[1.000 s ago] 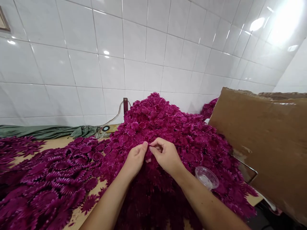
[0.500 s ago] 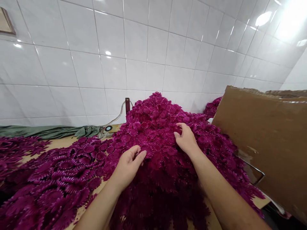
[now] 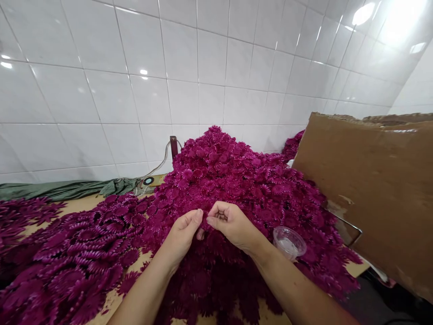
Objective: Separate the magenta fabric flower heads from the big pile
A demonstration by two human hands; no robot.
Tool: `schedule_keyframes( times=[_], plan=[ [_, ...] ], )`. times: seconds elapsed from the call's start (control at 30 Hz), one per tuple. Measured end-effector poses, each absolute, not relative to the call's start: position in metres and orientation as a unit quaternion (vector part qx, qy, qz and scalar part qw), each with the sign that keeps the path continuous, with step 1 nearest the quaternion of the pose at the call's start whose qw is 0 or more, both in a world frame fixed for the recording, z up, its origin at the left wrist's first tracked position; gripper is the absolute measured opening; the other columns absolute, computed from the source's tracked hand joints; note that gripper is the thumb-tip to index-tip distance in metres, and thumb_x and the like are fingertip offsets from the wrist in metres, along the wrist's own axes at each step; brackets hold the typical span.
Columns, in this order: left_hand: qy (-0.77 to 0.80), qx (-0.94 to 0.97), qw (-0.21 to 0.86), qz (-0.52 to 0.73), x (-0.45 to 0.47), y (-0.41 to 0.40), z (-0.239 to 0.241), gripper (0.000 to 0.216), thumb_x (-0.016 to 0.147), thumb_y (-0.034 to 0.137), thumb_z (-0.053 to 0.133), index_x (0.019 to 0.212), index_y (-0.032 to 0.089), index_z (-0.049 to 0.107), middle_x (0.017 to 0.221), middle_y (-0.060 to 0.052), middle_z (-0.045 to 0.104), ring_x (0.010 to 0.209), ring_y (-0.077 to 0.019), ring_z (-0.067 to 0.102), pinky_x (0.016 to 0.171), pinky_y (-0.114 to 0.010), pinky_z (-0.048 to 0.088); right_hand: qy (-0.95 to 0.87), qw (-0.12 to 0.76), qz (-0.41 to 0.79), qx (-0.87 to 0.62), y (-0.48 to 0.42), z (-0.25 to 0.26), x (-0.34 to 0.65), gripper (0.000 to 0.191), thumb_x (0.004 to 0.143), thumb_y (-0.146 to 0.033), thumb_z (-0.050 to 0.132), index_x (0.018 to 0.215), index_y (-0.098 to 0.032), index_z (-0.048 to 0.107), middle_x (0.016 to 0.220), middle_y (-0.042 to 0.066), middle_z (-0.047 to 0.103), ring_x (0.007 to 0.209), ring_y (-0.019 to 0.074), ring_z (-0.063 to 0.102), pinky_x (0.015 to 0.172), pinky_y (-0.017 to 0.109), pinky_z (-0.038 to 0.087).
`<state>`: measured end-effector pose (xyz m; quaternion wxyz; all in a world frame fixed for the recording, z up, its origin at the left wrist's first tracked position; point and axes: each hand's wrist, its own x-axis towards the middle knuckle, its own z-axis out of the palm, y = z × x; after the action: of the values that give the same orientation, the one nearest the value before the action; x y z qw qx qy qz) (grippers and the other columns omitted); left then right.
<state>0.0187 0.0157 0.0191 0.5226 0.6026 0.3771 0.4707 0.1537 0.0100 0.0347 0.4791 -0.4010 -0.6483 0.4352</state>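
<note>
The left hand (image 3: pixel 184 230) and the right hand (image 3: pixel 232 223) meet at the near slope of a tall heap of magenta flower pieces (image 3: pixel 237 176), which fills the middle of the bench (image 3: pixel 81 204) up to the tiled wall (image 3: pixel 203 67). Both hands are closed narrowly, thumb against forefinger, on one petal piece (image 3: pixel 204 221) between them. Its outline is hard to tell from the heap behind it.

The pieces look like thin, die-cut fabric with fringed edges. They are probably very light, limp and easily creased, and they tend to cling to each other in layers. A fingertip pinch at the rim of the petals seems the safest place to hold one, since a fuller grasp would likely gather several pieces at once. Pulling hard could tear or fray the fringe.

A flatter spread of the same pieces (image 3: pixel 77 253) covers the bench's left side. A small clear cup (image 3: pixel 289 242) lies on the heap just beside the right wrist. A cardboard box (image 3: pixel 372 189) stands at the right edge, and a green cloth (image 3: pixel 67 188) lies along the back edge.
</note>
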Motion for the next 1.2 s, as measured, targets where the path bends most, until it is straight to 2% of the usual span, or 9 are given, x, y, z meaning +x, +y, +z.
schedule_keyframes(
  times=[0.17,0.37,0.47,0.57,0.63,0.73,0.83,1.03,1.2],
  plan=[
    [0.374,0.626,0.488,0.48,0.025,0.009,0.026,0.039,0.068,0.053,0.054,0.055,0.019,0.039,0.049,0.008,0.034,0.045,-0.0068,0.027,0.044,-0.019,0.026,-0.635,0.548,0.247,-0.485,0.014,0.045,0.148,0.011,0.067,-0.017,0.046,0.056,-0.019,0.043,0.049,-0.007,0.038,0.047,0.0092,0.038,0.049,0.022,0.032],
    [0.379,0.612,0.459,0.521,0.013,-0.004,0.024,0.034,0.068,0.046,0.058,0.057,0.018,0.042,0.054,0.007,0.035,0.05,-0.0076,0.033,0.049,-0.019,0.031,-0.508,0.598,0.034,-0.62,0.05,0.049,0.188,0.013,0.068,-0.015,0.043,0.057,-0.021,0.04,0.055,-0.003,0.044,0.055,0.0136,0.044,0.059,0.028,0.038],
    [0.395,0.59,0.472,0.523,0.002,-0.007,0.025,0.031,0.064,0.046,0.062,0.061,0.017,0.05,0.055,0.005,0.045,0.053,-0.0088,0.04,0.053,-0.02,0.035,-0.493,0.593,0.042,-0.635,0.061,0.045,0.218,0.007,0.064,-0.013,0.047,0.066,-0.019,0.047,0.065,0.002,0.052,0.059,0.0159,0.049,0.064,0.033,0.042],
    [0.394,0.561,0.506,0.524,0.003,-0.003,0.026,0.03,0.058,0.044,0.067,0.066,0.017,0.056,0.059,0.004,0.053,0.057,-0.0106,0.047,0.058,-0.022,0.039,-0.555,0.575,0.06,-0.599,0.048,0.042,0.217,0.023,0.061,-0.012,0.054,0.083,-0.018,0.055,0.09,0.008,0.058,0.077,0.019,0.055,0.072,0.034,0.044],
    [0.392,0.546,0.523,0.523,0.009,0.0,0.026,0.03,0.054,0.042,0.069,0.065,0.017,0.057,0.058,0.004,0.053,0.055,-0.01,0.046,0.056,-0.021,0.038,-0.624,0.553,0.07,-0.548,0.03,0.043,0.2,0.021,0.065,-0.016,0.055,0.086,-0.018,0.058,0.096,0.009,0.059,0.087,0.0201,0.055,0.076,0.035,0.044],
    [0.399,0.545,0.529,0.514,0.016,0.004,0.024,0.031,0.053,0.043,0.069,0.059,0.016,0.054,0.051,0.006,0.049,0.049,-0.0081,0.041,0.051,-0.02,0.035,-0.697,0.522,0.121,-0.477,0.002,0.048,0.169,0.011,0.075,-0.022,0.05,0.078,-0.018,0.06,0.081,0.005,0.061,0.076,0.0162,0.055,0.072,0.031,0.045],
    [0.403,0.55,0.512,0.522,0.017,0.005,0.022,0.036,0.053,0.046,0.068,0.05,0.016,0.049,0.046,0.007,0.042,0.047,-0.007,0.036,0.048,-0.019,0.031,-0.708,0.496,0.192,-0.465,-0.013,0.049,0.15,0.005,0.071,-0.022,0.056,0.074,-0.018,0.059,0.075,0.002,0.057,0.07,0.0133,0.053,0.067,0.028,0.044],
    [0.383,0.548,0.53,0.521,0.019,0.002,0.017,0.04,0.057,0.055,0.063,0.055,0.016,0.052,0.053,0.005,0.045,0.054,-0.0094,0.04,0.055,-0.021,0.035,-0.647,0.448,0.46,-0.41,-0.009,0.039,0.146,0.006,0.065,-0.019,0.056,0.067,-0.016,0.051,0.061,-0.004,0.05,0.055,0.0077,0.045,0.057,0.023,0.039],
    [0.404,0.569,0.497,0.515,0.022,0.0,0.016,0.043,0.059,0.055,0.061,0.051,0.018,0.04,0.051,0.008,0.03,0.048,-0.0072,0.025,0.045,-0.019,0.025,-0.618,0.522,0.395,-0.435,-0.001,0.036,0.143,0.004,0.063,-0.02,0.05,0.06,-0.018,0.048,0.052,-0.006,0.042,0.049,0.0079,0.038,0.05,0.022,0.032]
  ],
)
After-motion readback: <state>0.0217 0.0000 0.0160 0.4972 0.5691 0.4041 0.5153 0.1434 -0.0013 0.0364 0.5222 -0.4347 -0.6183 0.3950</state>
